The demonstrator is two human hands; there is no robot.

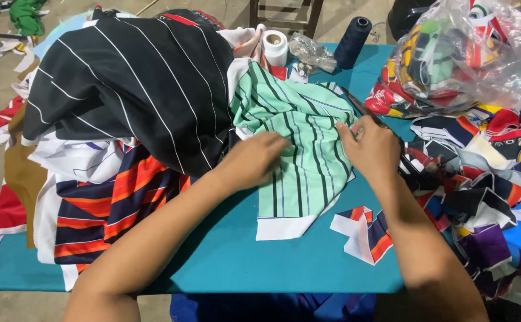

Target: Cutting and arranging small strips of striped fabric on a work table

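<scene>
On teal table (284, 262): soft mint striped fabric (299, 149) pressed flat by left hand (254, 158); edge pinched by right hand (371, 146) fingers, scissors (362, 110) gripped.

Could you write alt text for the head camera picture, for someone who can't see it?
Two bare hands, left hand and right hand, press on a mint green striped cloth spread on a teal table. A black striped cloth pile lies left; colourful scraps, a clear bag and thread spools lie right.

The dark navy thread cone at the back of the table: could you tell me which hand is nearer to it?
Right. The right hand lies below the dark navy thread cone, on the mint-green striped fabric; the left hand sits farther left.
</scene>
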